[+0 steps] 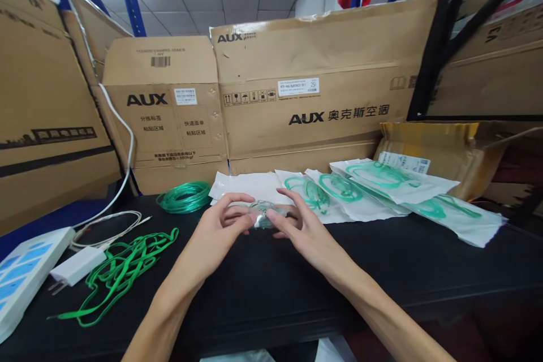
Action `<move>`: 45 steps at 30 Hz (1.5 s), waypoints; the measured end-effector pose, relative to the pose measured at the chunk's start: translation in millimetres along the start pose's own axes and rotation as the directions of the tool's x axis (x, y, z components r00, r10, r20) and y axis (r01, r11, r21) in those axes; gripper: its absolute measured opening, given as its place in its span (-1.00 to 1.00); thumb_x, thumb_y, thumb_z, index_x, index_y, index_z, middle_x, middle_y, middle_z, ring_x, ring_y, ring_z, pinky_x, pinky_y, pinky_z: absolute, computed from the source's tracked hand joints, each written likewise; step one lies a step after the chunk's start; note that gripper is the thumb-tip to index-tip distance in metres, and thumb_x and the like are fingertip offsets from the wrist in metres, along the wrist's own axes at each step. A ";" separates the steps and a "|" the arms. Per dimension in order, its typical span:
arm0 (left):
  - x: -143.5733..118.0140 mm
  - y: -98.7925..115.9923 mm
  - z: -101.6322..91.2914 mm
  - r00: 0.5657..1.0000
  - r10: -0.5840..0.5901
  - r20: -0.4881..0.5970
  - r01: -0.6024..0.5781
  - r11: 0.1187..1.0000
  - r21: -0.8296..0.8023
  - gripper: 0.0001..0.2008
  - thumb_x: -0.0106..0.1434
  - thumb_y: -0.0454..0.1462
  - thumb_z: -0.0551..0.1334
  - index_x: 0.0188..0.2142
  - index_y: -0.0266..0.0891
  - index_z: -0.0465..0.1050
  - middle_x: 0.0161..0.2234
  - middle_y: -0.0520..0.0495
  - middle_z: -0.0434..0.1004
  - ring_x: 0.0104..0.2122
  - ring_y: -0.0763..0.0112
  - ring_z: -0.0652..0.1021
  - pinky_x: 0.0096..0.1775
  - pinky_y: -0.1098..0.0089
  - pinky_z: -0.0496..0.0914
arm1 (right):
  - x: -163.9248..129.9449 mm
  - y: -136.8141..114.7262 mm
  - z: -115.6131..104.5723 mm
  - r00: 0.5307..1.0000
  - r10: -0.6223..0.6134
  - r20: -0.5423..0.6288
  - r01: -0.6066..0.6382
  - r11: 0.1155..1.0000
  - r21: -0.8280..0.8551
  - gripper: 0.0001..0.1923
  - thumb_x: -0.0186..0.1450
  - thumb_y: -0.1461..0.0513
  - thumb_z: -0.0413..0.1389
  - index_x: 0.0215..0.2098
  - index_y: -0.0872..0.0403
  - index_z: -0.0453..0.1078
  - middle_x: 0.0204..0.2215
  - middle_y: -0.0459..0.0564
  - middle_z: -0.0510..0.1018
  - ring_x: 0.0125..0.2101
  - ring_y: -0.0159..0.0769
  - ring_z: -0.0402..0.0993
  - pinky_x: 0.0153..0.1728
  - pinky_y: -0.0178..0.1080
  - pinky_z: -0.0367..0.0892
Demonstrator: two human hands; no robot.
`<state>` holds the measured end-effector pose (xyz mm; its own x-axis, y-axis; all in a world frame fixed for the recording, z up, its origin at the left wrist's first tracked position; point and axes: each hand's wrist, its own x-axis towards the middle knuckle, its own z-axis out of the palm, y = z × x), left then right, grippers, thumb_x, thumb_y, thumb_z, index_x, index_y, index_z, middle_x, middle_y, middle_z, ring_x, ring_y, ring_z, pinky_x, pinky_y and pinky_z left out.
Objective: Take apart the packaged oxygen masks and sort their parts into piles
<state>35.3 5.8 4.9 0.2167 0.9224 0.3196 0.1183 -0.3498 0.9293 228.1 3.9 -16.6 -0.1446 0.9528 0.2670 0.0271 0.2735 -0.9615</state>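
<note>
Both hands meet over the middle of the black table, holding one small clear plastic mask-like piece between them. My left hand grips its left side with thumb and fingers. My right hand pinches its right side. Just behind the hands lies a row of sealed white pouches with green tubing sets inside. A coil of green tubing rests to the left of the pouches. A loose tangle of green elastic straps lies on the table near my left forearm.
Large brown AUX cartons wall off the back and left of the table. A white charger with its cable and a white and blue box lie at the left edge. An open padded yellow envelope sits at the back right.
</note>
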 end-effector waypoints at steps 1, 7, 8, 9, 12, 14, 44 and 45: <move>0.0 0.8 -1.2 1.000 -0.031 0.005 0.031 0.999 -0.026 -0.61 0.22 -0.16 0.37 0.00 -0.23 0.45 -0.31 -0.02 0.61 -0.25 0.32 0.58 -0.21 0.38 0.43 | -0.8 -1.9 -0.4 0.998 -0.063 0.018 0.063 0.997 -0.039 -0.32 0.31 -0.07 0.26 0.30 -0.03 0.26 0.14 0.13 0.51 -0.03 -0.17 0.57 -0.04 -0.12 0.50; -3.8 8.1 -4.5 0.997 -0.083 0.005 0.083 0.994 -0.074 -0.56 0.26 -0.12 0.35 0.10 -0.21 0.51 -0.14 -0.08 0.65 -0.11 0.28 0.57 -0.07 0.35 0.40 | -2.3 -11.8 -3.2 0.987 -0.136 0.086 0.143 0.986 -0.087 -0.58 0.34 -0.03 0.24 0.02 0.04 0.58 -0.04 0.05 0.65 -0.15 -0.19 0.59 -0.14 -0.18 0.50; -4.2 9.0 -4.1 0.997 -0.078 0.015 0.079 0.995 -0.064 -0.55 0.26 -0.11 0.35 0.10 -0.20 0.52 -0.11 -0.09 0.66 -0.06 0.25 0.57 -0.01 0.32 0.39 | -1.7 -12.1 -4.4 0.989 -0.126 0.079 0.132 0.988 -0.077 -0.58 0.35 -0.04 0.22 0.02 0.05 0.59 -0.06 0.05 0.65 -0.20 -0.21 0.60 -0.17 -0.19 0.51; -4.5 9.8 -3.6 0.997 -0.071 0.028 0.072 0.996 -0.060 -0.55 0.25 -0.11 0.36 0.10 -0.19 0.53 -0.09 -0.10 0.66 -0.03 0.22 0.57 0.03 0.31 0.38 | -1.2 -12.3 -5.8 0.991 -0.115 0.075 0.120 0.990 -0.068 -0.57 0.37 -0.05 0.20 0.02 0.05 0.59 -0.08 0.05 0.66 -0.24 -0.23 0.60 -0.21 -0.20 0.51; -4.9 11.7 -2.1 0.998 -0.046 0.050 0.048 0.998 -0.045 -0.54 0.22 -0.14 0.37 0.11 -0.19 0.54 -0.12 -0.10 0.67 -0.04 0.19 0.59 0.04 0.28 0.39 | -0.9 -13.7 -9.4 0.991 -0.090 0.096 0.097 0.993 -0.068 -0.56 0.40 -0.06 0.15 -0.01 0.07 0.60 -0.15 0.06 0.66 -0.29 -0.25 0.61 -0.28 -0.23 0.49; -4.9 12.6 -1.8 0.999 -0.030 0.039 0.030 1.000 -0.004 -0.54 0.23 -0.14 0.34 0.10 -0.21 0.55 -0.17 -0.09 0.68 -0.09 0.21 0.60 -0.01 0.28 0.42 | -2.1 -16.1 -10.8 0.988 -0.073 0.135 0.084 0.993 -0.077 -0.58 0.38 -0.05 0.17 -0.04 0.07 0.61 -0.16 0.04 0.67 -0.26 -0.24 0.59 -0.29 -0.25 0.48; -5.6 -1.6 10.5 1.000 -0.018 0.012 0.014 0.970 0.243 -0.74 0.37 -0.10 0.25 -0.10 -0.18 0.59 -0.12 -0.05 0.62 -0.50 0.50 0.55 -0.40 0.41 0.43 | -2.4 -15.9 -8.4 0.975 -0.222 -0.024 0.212 0.956 -0.203 -0.76 0.29 0.18 0.23 -0.11 0.05 0.65 -0.13 0.04 0.71 -0.04 -0.06 0.61 0.09 -0.05 0.44; -6.1 -1.2 11.7 1.000 -0.005 0.030 -0.001 0.976 0.219 -0.74 0.36 -0.09 0.26 -0.11 -0.16 0.61 -0.04 -0.06 0.60 -0.38 0.42 0.60 -0.37 0.41 0.47 | -2.1 -15.6 -8.9 0.973 -0.226 -0.035 0.214 0.953 -0.214 -0.75 0.29 0.18 0.23 -0.10 0.04 0.66 -0.13 0.04 0.71 -0.04 -0.06 0.60 0.09 -0.04 0.44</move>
<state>45.2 -1.3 -0.3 0.2451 0.9190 0.3089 0.3272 -0.3783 0.8659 236.8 -1.1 -1.5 -0.1125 0.8701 0.4798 0.2070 0.4928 -0.8452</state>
